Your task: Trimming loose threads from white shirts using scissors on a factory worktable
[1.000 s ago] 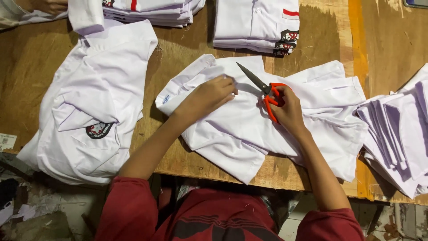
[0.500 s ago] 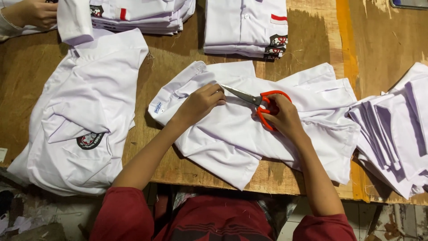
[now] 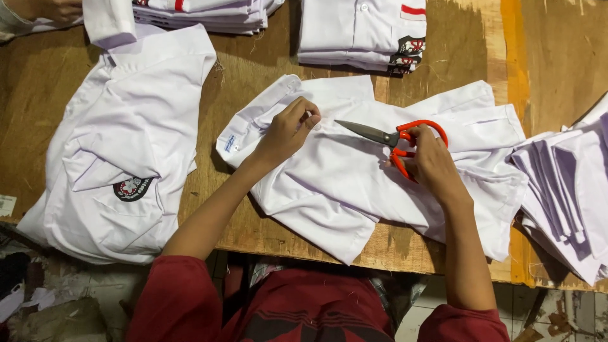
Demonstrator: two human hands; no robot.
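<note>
Since half a second ago, our scissors (image 3: 387,135) have drawn back from the left hand (image 3: 288,131), blades now closed. Our right hand (image 3: 430,166) grips their red handles while the left pinches the shirt (image 3: 354,183), which lies flat on the table (image 3: 253,82); that snip looks finished.

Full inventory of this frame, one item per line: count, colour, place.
shirt being worked: 1, white, centre of table, under both hands.
scissors: 1, orange handles, grey blades, on that shirt, in the right hand.
badged shirt: 1, white, dark chest badge, left side.
folded shirt stacks: 2, white with red and dark patches, top edge.
fabric pieces: a pile, white, right edge.
table: 1, brown wood.
co-worker's hand: 1, top left corner.
left hand: pinching the shirt near its collar.
right hand: fingers through the scissor handles.
</note>
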